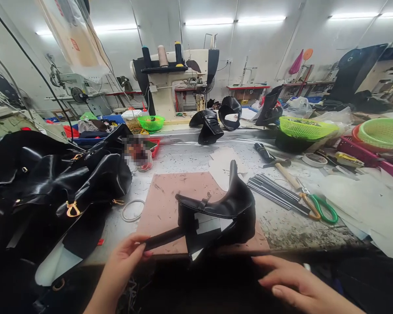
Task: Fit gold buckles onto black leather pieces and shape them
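The left hand [124, 257] pinches the end of a black strap [165, 238] between thumb and fingers. The strap runs right from the pinch to the black boot top [229, 205], which sits on a pink board [170, 192]. The right hand [291, 283] lies flat and open with nothing in it, just below the boot top, and green scissors [319, 208] lie farther up.

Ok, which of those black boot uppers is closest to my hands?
The boot upper on the pink board; your left hand pinches its strap. The others lie far back by the sewing machine.
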`<move>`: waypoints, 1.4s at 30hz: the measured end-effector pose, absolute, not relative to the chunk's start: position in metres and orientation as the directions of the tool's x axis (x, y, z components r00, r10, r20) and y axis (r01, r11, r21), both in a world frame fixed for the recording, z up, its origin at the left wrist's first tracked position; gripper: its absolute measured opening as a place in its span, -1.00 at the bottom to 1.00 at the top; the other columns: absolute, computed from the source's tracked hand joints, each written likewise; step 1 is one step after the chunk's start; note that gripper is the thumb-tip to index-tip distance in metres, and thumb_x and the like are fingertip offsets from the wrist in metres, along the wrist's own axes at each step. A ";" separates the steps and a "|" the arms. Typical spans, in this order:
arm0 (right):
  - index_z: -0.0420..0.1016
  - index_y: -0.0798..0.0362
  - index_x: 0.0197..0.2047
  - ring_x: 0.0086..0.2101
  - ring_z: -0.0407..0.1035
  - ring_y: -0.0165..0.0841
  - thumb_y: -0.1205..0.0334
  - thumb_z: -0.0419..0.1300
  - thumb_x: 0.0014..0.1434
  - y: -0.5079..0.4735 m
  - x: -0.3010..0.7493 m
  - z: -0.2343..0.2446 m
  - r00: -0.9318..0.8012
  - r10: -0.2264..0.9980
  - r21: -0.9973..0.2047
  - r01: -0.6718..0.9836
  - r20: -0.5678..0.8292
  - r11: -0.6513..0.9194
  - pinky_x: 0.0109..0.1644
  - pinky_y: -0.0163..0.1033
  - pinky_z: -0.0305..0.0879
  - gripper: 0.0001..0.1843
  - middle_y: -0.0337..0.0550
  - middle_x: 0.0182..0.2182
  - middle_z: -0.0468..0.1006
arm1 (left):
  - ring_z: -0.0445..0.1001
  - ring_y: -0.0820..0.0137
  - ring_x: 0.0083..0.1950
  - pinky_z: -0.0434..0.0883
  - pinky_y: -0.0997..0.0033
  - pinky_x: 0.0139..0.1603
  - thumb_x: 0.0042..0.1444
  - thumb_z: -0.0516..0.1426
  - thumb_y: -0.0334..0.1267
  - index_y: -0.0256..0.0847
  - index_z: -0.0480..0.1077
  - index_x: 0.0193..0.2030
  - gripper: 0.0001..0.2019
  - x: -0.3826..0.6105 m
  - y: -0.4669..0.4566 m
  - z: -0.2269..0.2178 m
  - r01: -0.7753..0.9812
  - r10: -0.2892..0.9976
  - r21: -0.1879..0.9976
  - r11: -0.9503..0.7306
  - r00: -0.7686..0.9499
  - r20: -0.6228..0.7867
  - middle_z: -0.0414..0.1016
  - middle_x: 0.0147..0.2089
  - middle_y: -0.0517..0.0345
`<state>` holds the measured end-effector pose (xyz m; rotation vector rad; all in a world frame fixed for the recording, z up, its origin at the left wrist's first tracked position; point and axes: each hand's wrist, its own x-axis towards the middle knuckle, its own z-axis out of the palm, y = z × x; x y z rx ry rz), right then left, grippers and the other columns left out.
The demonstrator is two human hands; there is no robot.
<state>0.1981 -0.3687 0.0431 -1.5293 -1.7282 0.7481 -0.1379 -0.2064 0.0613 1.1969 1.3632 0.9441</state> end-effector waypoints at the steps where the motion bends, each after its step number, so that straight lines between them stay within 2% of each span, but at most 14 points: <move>1: 0.62 -0.13 -0.26 -0.18 0.51 -0.16 0.13 0.19 0.13 -0.362 0.186 0.045 -0.087 0.975 -0.766 0.606 0.205 0.216 -0.20 -0.15 0.50 -0.83 -0.02 -0.17 0.61 | 0.50 0.37 -0.48 0.44 0.46 -0.44 -0.22 0.28 -0.17 -0.25 0.45 -0.36 -0.73 -0.135 -0.206 0.055 0.149 0.971 0.965 0.216 0.073 -0.229 0.49 -0.49 0.21; 3: 0.55 -0.07 -0.15 -0.17 0.49 -0.23 0.26 0.15 0.17 -0.341 0.156 0.051 -0.163 0.905 -0.640 0.658 0.393 0.396 -0.13 -0.18 0.47 -0.79 -0.04 -0.15 0.59 | 0.52 0.36 -0.45 0.45 0.43 -0.41 -0.22 0.28 -0.17 -0.25 0.45 -0.36 -0.74 -0.123 -0.208 0.045 0.126 0.944 0.957 0.260 0.177 -0.279 0.51 -0.47 0.20; 5: 0.46 0.04 -0.02 -0.07 0.42 -0.19 0.37 0.10 0.18 -0.318 0.127 0.055 -0.276 0.795 -0.403 0.745 0.540 0.532 0.03 -0.04 0.34 -0.70 0.03 -0.07 0.54 | 0.53 0.37 -0.42 0.47 0.41 -0.36 -0.20 0.27 -0.18 -0.25 0.44 -0.35 -0.75 -0.105 -0.212 0.040 0.091 0.907 0.953 0.290 0.290 -0.304 0.53 -0.42 0.19; 7: 0.44 0.10 -0.05 -0.13 0.41 -0.19 0.43 0.04 0.19 -0.298 0.106 0.057 -0.356 0.753 -0.246 0.794 0.554 0.556 0.09 0.04 0.22 -0.71 0.01 -0.18 0.56 | 0.53 0.38 -0.41 0.47 0.41 -0.34 -0.19 0.26 -0.18 -0.26 0.43 -0.34 -0.75 -0.085 -0.217 0.039 0.042 0.886 0.948 0.316 0.344 -0.311 0.53 -0.36 0.18; 9: 0.46 0.09 -0.26 -0.32 0.39 -0.25 0.43 0.02 0.19 -0.286 0.097 0.058 -0.380 0.772 -0.189 0.826 0.510 0.531 -0.05 -0.03 0.24 -0.80 -0.09 -0.40 0.53 | 0.53 0.39 -0.41 0.47 0.39 -0.34 -0.20 0.26 -0.18 -0.26 0.44 -0.31 -0.71 -0.069 -0.221 0.039 -0.011 0.890 0.947 0.320 0.346 -0.297 0.53 -0.32 0.17; 10: 0.44 0.07 -0.35 -0.40 0.35 -0.28 0.42 0.04 0.19 -0.282 0.096 0.059 -0.374 0.790 -0.192 0.836 0.486 0.514 -0.16 -0.10 0.23 -0.82 -0.14 -0.47 0.48 | 0.52 0.39 -0.41 0.47 0.38 -0.33 -0.20 0.25 -0.18 -0.26 0.45 -0.28 -0.70 -0.063 -0.223 0.038 -0.032 0.892 0.948 0.316 0.352 -0.285 0.54 -0.30 0.15; 12: 0.40 0.04 -0.40 -0.46 0.30 -0.33 0.40 0.08 0.17 -0.280 0.101 0.063 -0.342 0.827 -0.252 0.838 0.447 0.483 -0.29 -0.18 0.16 -0.85 -0.19 -0.51 0.45 | 0.52 0.35 -0.33 0.48 0.34 -0.28 -0.19 0.25 -0.17 -0.27 0.47 -0.26 -0.68 -0.056 -0.225 0.037 -0.059 0.894 0.952 0.301 0.365 -0.260 0.55 -0.27 0.10; 15: 0.39 0.02 -0.35 -0.45 0.34 -0.34 0.35 0.11 0.16 -0.280 0.110 0.071 -0.267 0.883 -0.392 0.819 0.386 0.419 -0.31 -0.22 0.15 -0.92 -0.20 -0.48 0.51 | 0.49 0.33 -0.25 0.45 0.37 -0.24 -0.17 0.22 -0.18 -0.27 0.51 -0.27 -0.71 -0.054 -0.228 0.036 -0.074 0.893 0.952 0.296 0.375 -0.248 0.56 -0.24 0.07; 18: 0.36 0.02 -0.42 -0.47 0.36 -0.34 0.28 0.13 0.17 -0.281 0.114 0.078 -0.204 0.917 -0.443 0.826 0.342 0.349 -0.33 -0.21 0.16 -0.89 -0.21 -0.52 0.51 | 0.45 0.40 -0.32 0.39 0.45 -0.32 -0.13 0.17 -0.22 -0.25 0.54 -0.24 -0.72 -0.054 -0.231 0.038 -0.091 0.873 0.934 0.345 0.396 -0.284 0.56 -0.24 0.08; 22: 0.37 0.03 -0.45 -0.48 0.36 -0.33 0.27 0.14 0.15 -0.280 0.114 0.077 -0.160 0.932 -0.462 0.833 0.326 0.305 -0.32 -0.19 0.18 -0.86 -0.22 -0.54 0.51 | 0.44 0.39 -0.31 0.35 0.47 -0.33 -0.20 0.10 -0.28 -0.24 0.55 -0.24 -0.66 -0.054 -0.234 0.043 -0.158 0.844 0.906 0.393 0.452 -0.288 0.57 -0.26 0.09; 26: 0.38 0.02 -0.46 -0.47 0.36 -0.33 0.27 0.15 0.15 -0.280 0.113 0.076 -0.154 0.933 -0.470 0.830 0.325 0.300 -0.30 -0.17 0.19 -0.86 -0.21 -0.53 0.52 | 0.45 0.36 -0.22 0.35 0.48 -0.30 -0.22 0.06 -0.35 -0.19 0.55 -0.22 -0.61 -0.057 -0.235 0.041 -0.172 0.838 0.920 0.353 0.495 -0.229 0.58 -0.21 0.12; 29: 0.37 0.02 -0.46 -0.48 0.36 -0.33 0.30 0.18 0.13 -0.280 0.113 0.077 -0.161 0.929 -0.468 0.827 0.333 0.311 -0.31 -0.17 0.18 -0.87 -0.23 -0.54 0.51 | 0.47 0.36 -0.23 0.37 0.47 -0.28 -0.21 0.06 -0.37 -0.18 0.54 -0.18 -0.60 -0.059 -0.234 0.037 -0.158 0.844 0.943 0.294 0.506 -0.179 0.59 -0.21 0.13; 35: 0.36 0.01 -0.48 -0.48 0.35 -0.33 0.32 0.20 0.11 -0.279 0.112 0.077 -0.143 0.934 -0.472 0.831 0.328 0.293 -0.32 -0.19 0.16 -0.85 -0.26 -0.55 0.50 | 0.51 0.27 -0.13 0.42 0.33 -0.07 -0.22 0.17 -0.39 -0.19 0.55 -0.25 -0.68 -0.055 -0.234 0.045 -0.124 0.870 0.967 0.224 0.472 -0.141 0.60 -0.19 0.11; 42: 0.30 0.03 -0.50 -0.48 0.32 -0.35 0.35 0.22 0.08 -0.279 0.110 0.079 -0.134 0.936 -0.427 0.862 0.325 0.272 -0.33 -0.22 0.15 -0.82 -0.28 -0.55 0.44 | 0.51 0.24 -0.18 0.41 0.29 -0.07 -0.22 0.32 -0.24 -0.22 0.56 -0.32 -0.75 -0.051 -0.236 0.045 -0.093 0.889 0.962 0.257 0.412 -0.198 0.60 -0.25 0.03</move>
